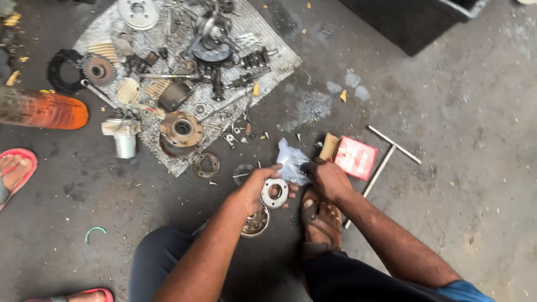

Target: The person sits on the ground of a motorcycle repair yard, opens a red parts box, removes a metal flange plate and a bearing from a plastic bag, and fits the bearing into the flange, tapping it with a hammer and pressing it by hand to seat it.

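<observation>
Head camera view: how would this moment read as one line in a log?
left hand: holds round metal plate | right hand: grips crumpled plastic bag | nearby: red box, T-handle wrench

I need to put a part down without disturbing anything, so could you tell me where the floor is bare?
Bare concrete lies right of the T-handle wrench, and lower left between the green hook and the knee. The cloth of engine parts is crowded. So is the floor around the left hand holding a metal ring and the right hand gripping a plastic bag.
</observation>
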